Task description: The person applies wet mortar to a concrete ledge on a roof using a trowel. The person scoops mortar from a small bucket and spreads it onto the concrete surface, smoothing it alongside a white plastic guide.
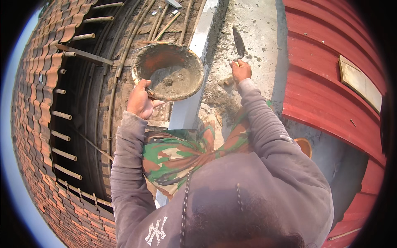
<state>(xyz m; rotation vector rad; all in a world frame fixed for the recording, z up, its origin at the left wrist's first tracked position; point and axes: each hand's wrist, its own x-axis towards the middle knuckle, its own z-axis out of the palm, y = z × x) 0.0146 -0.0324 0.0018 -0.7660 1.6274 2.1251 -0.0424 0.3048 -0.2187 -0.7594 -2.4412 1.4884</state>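
Observation:
A round bucket (142,60) of wet grey mortar (175,80) is tilted toward me at the left, its rim crusted with dried mortar. My left hand (142,101) grips its near-left rim, thumb on the edge and some fingers stretched out beneath. Ahead and to the right, my right hand (240,71) is closed round the handle of a trowel (238,42). Its dark pointed blade points away from me over the grey cement surface (260,31). Part of the handle is hidden by my fingers.
Orange roof tiles (37,107) and jutting wooden battens (64,155) border an opening at the left. A pale beam (184,109) runs beneath the bucket. Red corrugated metal sheets (322,82) lie at the right, with a light board (359,82) on them. An orange container (304,146) shows behind my right arm.

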